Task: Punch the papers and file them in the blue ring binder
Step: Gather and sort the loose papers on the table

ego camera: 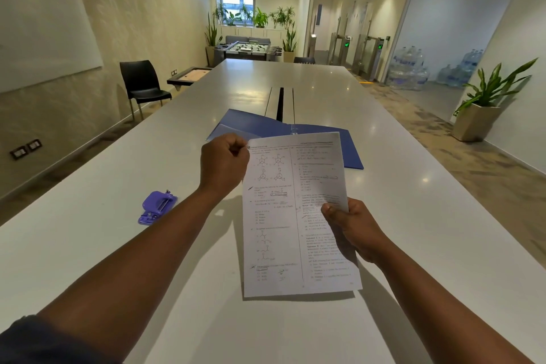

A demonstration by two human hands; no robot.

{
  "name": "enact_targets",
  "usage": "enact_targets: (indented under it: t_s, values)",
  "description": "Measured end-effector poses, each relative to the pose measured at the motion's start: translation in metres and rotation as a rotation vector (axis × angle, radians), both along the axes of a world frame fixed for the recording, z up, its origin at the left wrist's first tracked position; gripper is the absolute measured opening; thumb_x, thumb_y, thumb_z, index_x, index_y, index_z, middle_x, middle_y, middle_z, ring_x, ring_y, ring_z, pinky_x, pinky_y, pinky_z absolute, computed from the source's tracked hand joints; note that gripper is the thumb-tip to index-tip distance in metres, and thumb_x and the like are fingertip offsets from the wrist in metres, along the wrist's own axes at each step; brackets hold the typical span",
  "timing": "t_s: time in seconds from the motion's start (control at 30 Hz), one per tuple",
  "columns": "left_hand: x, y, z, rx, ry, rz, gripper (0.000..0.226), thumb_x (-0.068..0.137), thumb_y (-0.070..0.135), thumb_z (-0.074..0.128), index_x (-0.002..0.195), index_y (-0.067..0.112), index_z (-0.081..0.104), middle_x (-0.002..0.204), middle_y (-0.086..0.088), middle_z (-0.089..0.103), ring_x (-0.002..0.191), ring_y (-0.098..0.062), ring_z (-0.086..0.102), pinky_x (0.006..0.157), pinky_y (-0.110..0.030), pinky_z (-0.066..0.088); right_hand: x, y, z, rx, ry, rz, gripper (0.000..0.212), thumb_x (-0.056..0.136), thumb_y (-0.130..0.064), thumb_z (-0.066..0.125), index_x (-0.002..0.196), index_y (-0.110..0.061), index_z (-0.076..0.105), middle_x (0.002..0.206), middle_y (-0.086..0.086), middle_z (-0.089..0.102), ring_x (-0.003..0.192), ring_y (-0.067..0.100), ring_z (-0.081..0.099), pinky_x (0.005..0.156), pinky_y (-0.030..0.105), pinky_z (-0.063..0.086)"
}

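Both forearms reach in from 6 o'clock, and between them the papers (295,216) are held up off the white table (103,245), printed side to the camera. At about 11 o'clock on the sheets, the left hand (224,162) is curled into a loose fist with its fingertips pinching the top left corner. At 3 o'clock, the right hand (348,227) clamps the right edge, thumb on the front and fingers behind. Holding two opposite points keeps the sheets flat and squared, probably so their edges line up before punching. A purple hole punch (156,207) lies on the table at 9 o'clock from the papers, well apart and untouched. At 12 o'clock, just behind the sheets, the blue ring binder (266,124) lies open and flat, ready to take them. No holes show along the paper's left edge, so punching seems not yet done.
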State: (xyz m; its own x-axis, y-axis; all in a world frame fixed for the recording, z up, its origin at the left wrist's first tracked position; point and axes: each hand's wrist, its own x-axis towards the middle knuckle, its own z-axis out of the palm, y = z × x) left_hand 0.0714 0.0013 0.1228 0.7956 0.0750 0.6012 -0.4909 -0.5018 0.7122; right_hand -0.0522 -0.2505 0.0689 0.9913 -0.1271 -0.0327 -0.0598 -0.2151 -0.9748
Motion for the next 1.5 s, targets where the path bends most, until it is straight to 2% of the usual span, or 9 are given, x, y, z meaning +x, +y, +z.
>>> enact_targets:
  t_s: [0.1, 0.2, 0.33, 0.43, 0.7, 0.93, 1.3, 1.4, 1.5]
  values:
    - [-0.002, -0.003, 0.001, 0.012, -0.057, 0.001, 0.009, 0.092, 0.013, 0.07, 0.083, 0.009, 0.07, 0.079, -0.002, 0.071, 0.068, -0.014, 0.064, 0.061, -0.022, 0.055, 0.0, 0.002, 0.001, 0.018, 0.002, -0.005, 0.015, 0.103, -0.026, 0.057, 0.115, -0.022, 0.064, 0.104, 0.002, 0.076, 0.09, 0.03, 0.076, 0.083, 0.046, 0.062]
    - [-0.005, -0.006, 0.002, -0.178, 0.163, -0.097, 0.013, 0.093, 0.015, 0.072, 0.101, 0.015, 0.062, 0.083, 0.005, 0.065, 0.07, -0.006, 0.061, 0.062, -0.011, 0.05, -0.002, -0.001, 0.001, 0.077, 0.01, -0.017, 0.015, 0.103, -0.023, 0.057, 0.116, -0.019, 0.064, 0.104, 0.005, 0.077, 0.089, 0.031, 0.077, 0.08, 0.045, 0.063]
    - [-0.009, -0.009, -0.009, -0.484, 0.745, -0.412, 0.033, 0.097, 0.018, 0.067, 0.126, 0.007, 0.055, 0.108, -0.011, 0.076, 0.097, -0.031, 0.074, 0.089, -0.049, 0.06, -0.003, -0.002, 0.006, 0.153, -0.002, -0.047, 0.012, 0.102, -0.022, 0.057, 0.113, -0.019, 0.063, 0.098, 0.002, 0.077, 0.086, 0.03, 0.077, 0.074, 0.04, 0.062]
    - [-0.017, -0.011, -0.025, -0.495, 0.902, -0.582, 0.028, 0.102, 0.016, 0.059, 0.128, 0.006, 0.059, 0.117, -0.011, 0.075, 0.108, -0.035, 0.072, 0.097, -0.058, 0.054, 0.0, -0.001, 0.008, 0.196, -0.008, -0.079, 0.011, 0.102, -0.02, 0.057, 0.112, -0.018, 0.062, 0.099, 0.005, 0.078, 0.085, 0.031, 0.077, 0.076, 0.043, 0.062]
    - [-0.031, -0.014, -0.052, -0.454, 0.936, -0.643, 0.028, 0.104, 0.014, 0.054, 0.131, 0.013, 0.061, 0.125, -0.006, 0.073, 0.114, -0.033, 0.069, 0.101, -0.056, 0.053, 0.005, -0.003, 0.012, 0.176, -0.035, -0.12, 0.01, 0.103, -0.021, 0.057, 0.111, -0.02, 0.064, 0.099, 0.002, 0.078, 0.087, 0.03, 0.077, 0.079, 0.046, 0.062]
    - [-0.039, -0.018, -0.048, -0.336, 0.777, -0.422, 0.013, 0.104, 0.018, 0.055, 0.103, 0.028, 0.063, 0.121, 0.001, 0.07, 0.107, -0.027, 0.068, 0.097, -0.048, 0.056, 0.001, 0.004, 0.006, 0.205, -0.04, -0.023, 0.02, 0.1, -0.027, 0.061, 0.12, -0.024, 0.065, 0.112, -0.004, 0.078, 0.1, 0.024, 0.076, 0.082, 0.045, 0.062]
    - [-0.037, 0.0, -0.049, -0.285, 0.819, -0.367, 0.02, 0.103, 0.02, 0.057, 0.122, 0.016, 0.062, 0.127, -0.003, 0.069, 0.11, -0.029, 0.068, 0.096, -0.047, 0.057, 0.002, 0.022, -0.001, 0.111, -0.039, -0.045, 0.017, 0.1, -0.028, 0.061, 0.117, -0.024, 0.064, 0.107, -0.005, 0.076, 0.087, 0.017, 0.077, 0.063, 0.024, 0.06]
    - [-0.038, 0.006, -0.05, -0.294, 0.85, -0.384, 0.025, 0.103, 0.019, 0.057, 0.127, 0.014, 0.061, 0.128, -0.004, 0.07, 0.11, -0.03, 0.068, 0.098, -0.05, 0.056, 0.002, 0.026, 0.003, 0.195, -0.018, -0.035, 0.016, 0.101, -0.024, 0.059, 0.116, -0.023, 0.064, 0.105, -0.005, 0.077, 0.091, 0.024, 0.077, 0.063, 0.026, 0.061]
    - [-0.039, 0.01, -0.05, -0.308, 0.848, -0.39, 0.028, 0.103, 0.018, 0.056, 0.13, 0.013, 0.06, 0.13, -0.004, 0.069, 0.112, -0.029, 0.068, 0.097, -0.046, 0.056, 0.001, 0.031, 0.004, 0.273, 0.016, -0.019, 0.015, 0.103, -0.024, 0.056, 0.117, -0.024, 0.063, 0.101, -0.008, 0.079, 0.089, 0.017, 0.077, 0.06, 0.024, 0.06]
